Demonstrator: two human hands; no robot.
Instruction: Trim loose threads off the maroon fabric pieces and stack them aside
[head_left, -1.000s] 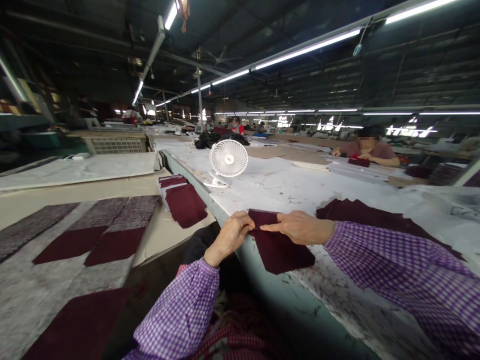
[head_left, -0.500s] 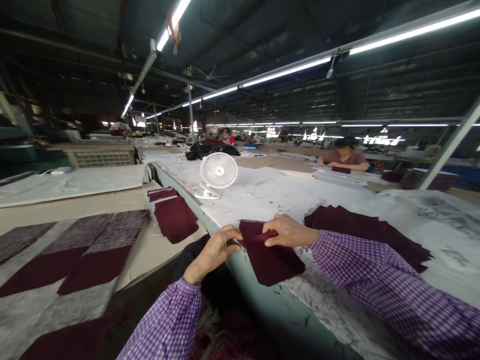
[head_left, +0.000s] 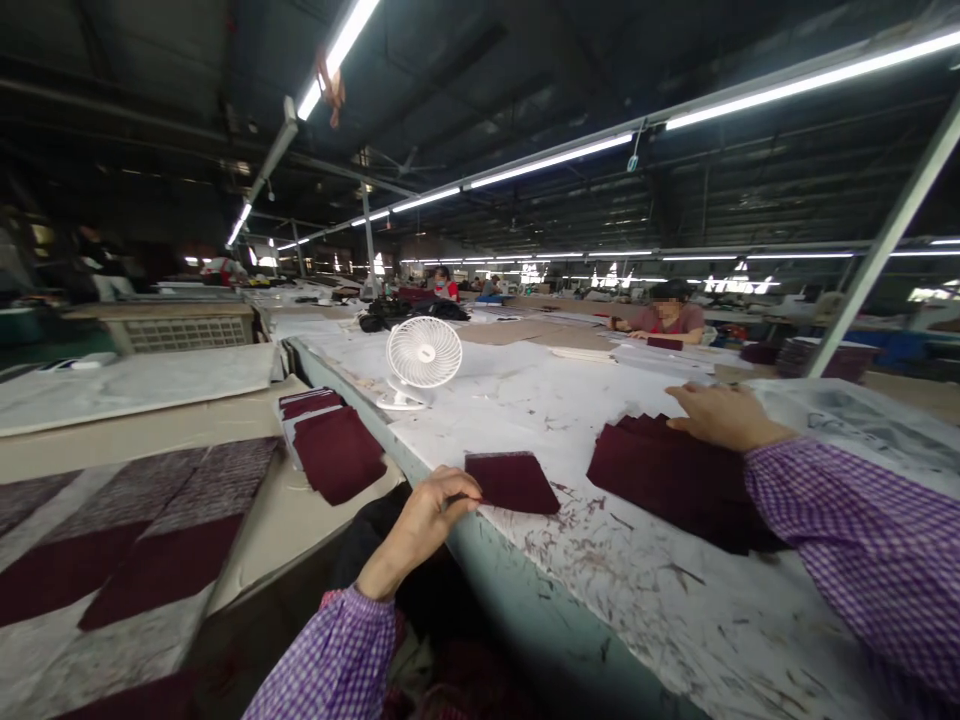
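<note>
The folded maroon fabric piece [head_left: 511, 482] lies flat on the white, stained surface [head_left: 675, 590], close to its near edge. The left hand [head_left: 427, 520] sits at that edge, just left of the piece; its fingers [head_left: 459, 490] are curled and meet the piece's near left corner, though whether they pinch the cloth or only touch it cannot be told. The piece is a rough trapezoid, its long axis running left to right along the surface's edge, the wider side toward the person.

The right hand [head_left: 724, 415] rests palm down, fingers stretched and loosely spread, on the far right corner of a stack of maroon fabric pieces [head_left: 675, 480], pressing it without gripping. That stack lies just right of the folded piece, a strip of bare surface between them.

A small white desk fan [head_left: 420, 358] stands farther back. On the lower bench to the left lies another pile of maroon pieces [head_left: 330, 450].
</note>
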